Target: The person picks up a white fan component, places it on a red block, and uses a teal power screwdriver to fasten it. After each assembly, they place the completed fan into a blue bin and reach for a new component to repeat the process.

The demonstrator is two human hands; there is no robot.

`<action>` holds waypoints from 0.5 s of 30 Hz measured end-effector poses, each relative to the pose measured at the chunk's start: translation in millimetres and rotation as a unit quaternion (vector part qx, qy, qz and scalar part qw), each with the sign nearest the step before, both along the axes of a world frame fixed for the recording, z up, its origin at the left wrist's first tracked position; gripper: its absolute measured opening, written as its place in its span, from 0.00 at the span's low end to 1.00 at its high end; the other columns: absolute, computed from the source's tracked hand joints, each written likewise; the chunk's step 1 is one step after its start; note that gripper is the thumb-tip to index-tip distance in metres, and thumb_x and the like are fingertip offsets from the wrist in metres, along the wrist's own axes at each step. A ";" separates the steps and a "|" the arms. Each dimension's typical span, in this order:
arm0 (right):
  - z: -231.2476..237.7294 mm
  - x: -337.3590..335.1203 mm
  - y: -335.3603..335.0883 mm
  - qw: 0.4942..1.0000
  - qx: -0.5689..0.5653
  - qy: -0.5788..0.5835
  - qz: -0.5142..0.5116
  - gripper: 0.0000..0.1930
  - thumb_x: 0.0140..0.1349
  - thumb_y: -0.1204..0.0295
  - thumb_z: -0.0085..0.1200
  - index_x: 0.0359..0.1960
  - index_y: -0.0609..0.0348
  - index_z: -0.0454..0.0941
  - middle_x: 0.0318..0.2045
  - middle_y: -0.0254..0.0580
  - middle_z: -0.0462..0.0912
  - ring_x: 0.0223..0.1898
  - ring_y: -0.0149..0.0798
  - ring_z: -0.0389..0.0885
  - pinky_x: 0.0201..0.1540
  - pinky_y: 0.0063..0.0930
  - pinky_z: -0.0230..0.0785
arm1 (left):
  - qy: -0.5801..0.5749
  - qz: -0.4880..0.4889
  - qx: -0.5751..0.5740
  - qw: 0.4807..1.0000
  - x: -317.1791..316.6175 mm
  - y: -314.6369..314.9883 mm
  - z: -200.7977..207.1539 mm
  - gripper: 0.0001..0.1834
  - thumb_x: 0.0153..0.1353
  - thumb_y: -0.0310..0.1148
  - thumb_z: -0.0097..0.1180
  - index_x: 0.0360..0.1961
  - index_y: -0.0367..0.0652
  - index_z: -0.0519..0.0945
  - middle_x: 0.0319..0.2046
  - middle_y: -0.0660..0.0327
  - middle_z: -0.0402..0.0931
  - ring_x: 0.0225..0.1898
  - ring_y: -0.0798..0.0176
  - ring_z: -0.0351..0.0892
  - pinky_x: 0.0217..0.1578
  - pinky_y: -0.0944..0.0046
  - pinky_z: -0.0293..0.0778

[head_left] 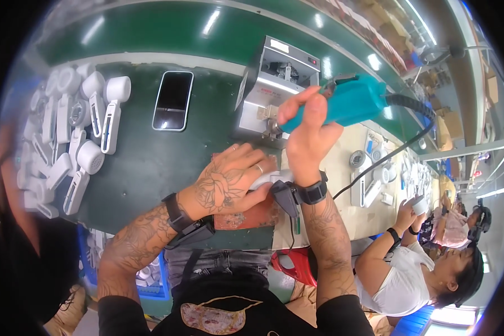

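My right hand (311,131) is wrapped around a teal electric screwdriver (357,102), raised and tilted. Its tip end points left, by the front of a grey screw feeder (280,73); whether it touches is unclear. Closer to me, my left hand (227,180) has its fingers curled over a white plastic part (267,179), pressing it on a reddish-brown work pad (246,219). Most of that part is hidden under the fingers and behind my right wrist.
A pile of white round-headed handheld pieces (67,123) covers the bench's left side. A phone (173,101) lies behind my left hand. The screwdriver's black cable (397,148) loops right. A co-worker (403,274) sits at right, near more white parts (369,179). A blue crate (154,288) stands below.
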State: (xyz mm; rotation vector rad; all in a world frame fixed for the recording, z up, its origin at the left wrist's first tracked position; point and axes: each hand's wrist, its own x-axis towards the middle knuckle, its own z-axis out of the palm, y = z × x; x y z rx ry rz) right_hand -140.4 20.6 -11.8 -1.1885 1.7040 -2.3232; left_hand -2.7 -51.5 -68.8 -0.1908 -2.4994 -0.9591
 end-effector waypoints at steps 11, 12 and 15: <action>17.8 35.9 65.5 0.997 0.025 -0.072 0.009 0.30 0.66 0.43 0.51 0.41 0.65 0.70 0.19 0.39 0.69 0.19 0.35 0.69 0.23 0.29 0.64 | -0.035 -0.031 -0.028 0.999 -1.6 -0.1 4.6 0.21 0.59 0.39 0.57 0.49 0.37 0.77 0.42 0.55 0.72 0.46 0.53 0.70 0.49 0.54 0.68; 19.8 41.1 73.4 0.997 0.043 -0.064 0.010 0.32 0.64 0.41 0.52 0.41 0.65 0.69 0.19 0.38 0.68 0.19 0.34 0.68 0.23 0.29 0.64 | -0.039 -0.031 -0.025 0.998 -1.4 -0.2 4.0 0.21 0.59 0.39 0.57 0.49 0.37 0.77 0.42 0.55 0.72 0.46 0.53 0.70 0.49 0.54 0.68; 10.0 48.3 85.0 0.994 0.074 -0.074 0.012 0.33 0.63 0.40 0.52 0.41 0.65 0.68 0.18 0.39 0.69 0.19 0.35 0.69 0.24 0.30 0.64 | -0.052 -0.038 -0.024 0.998 0.6 -1.6 1.9 0.21 0.60 0.38 0.57 0.50 0.37 0.77 0.43 0.55 0.72 0.47 0.52 0.70 0.50 0.54 0.67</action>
